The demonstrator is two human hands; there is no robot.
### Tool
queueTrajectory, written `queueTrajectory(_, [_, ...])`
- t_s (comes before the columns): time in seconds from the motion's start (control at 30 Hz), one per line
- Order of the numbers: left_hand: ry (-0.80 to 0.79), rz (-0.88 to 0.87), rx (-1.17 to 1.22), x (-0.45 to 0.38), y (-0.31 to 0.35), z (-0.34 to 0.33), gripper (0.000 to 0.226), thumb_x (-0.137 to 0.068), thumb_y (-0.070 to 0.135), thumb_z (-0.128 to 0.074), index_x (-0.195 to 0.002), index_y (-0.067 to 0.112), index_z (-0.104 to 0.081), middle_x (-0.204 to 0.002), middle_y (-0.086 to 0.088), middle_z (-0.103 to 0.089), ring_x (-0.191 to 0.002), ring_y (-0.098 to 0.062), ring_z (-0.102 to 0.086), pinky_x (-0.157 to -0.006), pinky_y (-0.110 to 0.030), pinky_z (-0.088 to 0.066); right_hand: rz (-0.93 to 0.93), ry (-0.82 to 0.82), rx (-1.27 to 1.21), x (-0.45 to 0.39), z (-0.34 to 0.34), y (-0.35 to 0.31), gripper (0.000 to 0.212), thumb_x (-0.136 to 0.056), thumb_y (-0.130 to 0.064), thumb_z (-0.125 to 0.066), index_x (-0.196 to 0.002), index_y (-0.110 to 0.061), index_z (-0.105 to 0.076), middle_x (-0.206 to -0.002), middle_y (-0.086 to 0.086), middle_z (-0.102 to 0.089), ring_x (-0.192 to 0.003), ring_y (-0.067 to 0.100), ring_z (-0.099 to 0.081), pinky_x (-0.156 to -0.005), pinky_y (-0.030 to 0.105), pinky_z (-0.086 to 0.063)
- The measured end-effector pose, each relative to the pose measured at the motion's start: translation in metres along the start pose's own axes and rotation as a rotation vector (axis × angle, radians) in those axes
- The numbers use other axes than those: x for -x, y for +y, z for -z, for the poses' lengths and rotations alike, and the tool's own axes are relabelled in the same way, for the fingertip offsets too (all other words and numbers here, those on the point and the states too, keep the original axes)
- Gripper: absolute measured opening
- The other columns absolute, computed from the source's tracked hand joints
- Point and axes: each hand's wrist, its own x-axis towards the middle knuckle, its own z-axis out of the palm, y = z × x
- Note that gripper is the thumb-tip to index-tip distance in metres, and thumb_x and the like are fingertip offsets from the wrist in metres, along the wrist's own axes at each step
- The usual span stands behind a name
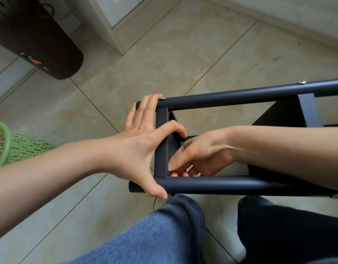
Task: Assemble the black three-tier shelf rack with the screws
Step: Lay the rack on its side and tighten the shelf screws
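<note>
On the tiled floor [183, 60], just in front of the person's knees [164, 225], the black rack frame [231, 182] lies on its side, two round tubes running off to the right with a flat crossbar [161, 149] joining them at the near end. Over that crossbar the left hand [145, 138] is spread wide: straight fingers rest on the far tube's end, the thumb reaches the near tube, and the index finger hooks over the bar. Inside the frame, right beside the crossbar, the right hand [194, 157] has its fingers curled and bunched at the corner by the near tube; whether they pinch anything I cannot tell. A small screw [181, 143] sits in the bracket just above that hand, and another screw head [163, 98] shows on the far tube beside the left fingertips. Left of the frame stands a green slotted basket [15, 147]; beyond it, a dark brown bin [40, 40].
</note>
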Motion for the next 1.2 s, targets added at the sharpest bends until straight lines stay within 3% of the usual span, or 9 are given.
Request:
queueTrajectory(0.17, [-0.002,0.000,0.005,0.000,0.000,0.000,0.109,-0.033,0.079,-0.068,-0.128,0.055,-0.021,-0.149,0.011,0.033,-0.133,-0.016,0.052,-0.112,-0.039,0.026,0.032,0.041,0.015,-0.003,-0.002,0.001,0.027,-0.098,-0.016,-0.053,-0.072,-0.011,-0.058,-0.064,-0.002,-0.055,-0.054,0.005,-0.044,-0.052,0.015,-0.037])
queueTrajectory(0.43, [-0.013,0.004,0.004,0.001,0.000,0.001,0.110,-0.040,0.066,-0.088,-0.127,0.055,-0.021,-0.148,0.014,0.034,-0.129,-0.011,0.056,-0.107,-0.031,0.030,0.065,-0.018,0.005,0.005,0.000,0.000,0.022,-0.100,-0.010,-0.049,-0.080,-0.008,-0.058,-0.056,-0.005,-0.061,-0.049,0.002,-0.049,-0.051,0.013,-0.039])
queueTrajectory(0.6, [-0.006,0.005,-0.015,0.000,0.001,0.001,0.110,-0.039,0.067,-0.088,-0.127,0.054,-0.022,-0.149,0.009,0.033,-0.133,-0.014,0.051,-0.110,-0.035,0.027,-0.004,0.003,-0.017,-0.001,0.000,0.000,0.025,-0.100,-0.017,-0.051,-0.077,-0.010,-0.059,-0.065,-0.002,-0.056,-0.055,0.005,-0.048,-0.054,0.014,-0.040])
queueTrajectory(0.73, [-0.009,0.008,-0.019,-0.001,0.000,0.001,0.111,-0.039,0.066,-0.088,-0.128,0.054,-0.022,-0.149,0.010,0.034,-0.133,-0.016,0.051,-0.111,-0.035,0.027,-0.044,0.016,-0.040,-0.008,-0.003,0.003,0.020,-0.101,-0.022,-0.050,-0.085,-0.013,-0.058,-0.074,0.000,-0.056,-0.066,0.009,-0.055,-0.061,0.019,-0.051])
queueTrajectory(0.83, [-0.011,0.013,-0.012,0.000,0.001,0.001,0.111,-0.040,0.065,-0.088,-0.128,0.054,-0.022,-0.149,0.011,0.034,-0.133,-0.014,0.051,-0.111,-0.036,0.027,-0.023,0.003,-0.065,-0.008,-0.006,0.003,0.008,-0.100,-0.017,-0.049,-0.102,-0.014,-0.056,-0.076,0.002,-0.056,-0.068,0.011,-0.056,-0.064,0.022,-0.052])
queueTrajectory(0.97, [-0.008,0.011,-0.005,0.001,0.001,0.001,0.110,-0.039,0.065,-0.088,-0.127,0.054,-0.022,-0.148,0.013,0.034,-0.131,-0.011,0.052,-0.111,-0.034,0.026,0.104,0.000,-0.126,-0.008,-0.006,0.006,0.022,-0.099,-0.006,-0.047,-0.080,-0.009,-0.059,-0.067,0.002,-0.057,-0.062,0.010,-0.050,-0.065,0.021,-0.045])
queueTrajectory(1.2, [-0.006,0.006,0.011,0.000,0.000,0.002,0.110,-0.039,0.067,-0.088,-0.127,0.054,-0.023,-0.149,0.013,0.033,-0.131,-0.009,0.051,-0.112,-0.036,0.025,0.102,-0.057,-0.097,0.000,0.003,0.004,0.024,-0.101,-0.006,-0.045,-0.080,-0.007,-0.057,-0.062,0.000,-0.061,-0.053,0.005,-0.052,-0.052,0.013,-0.042])
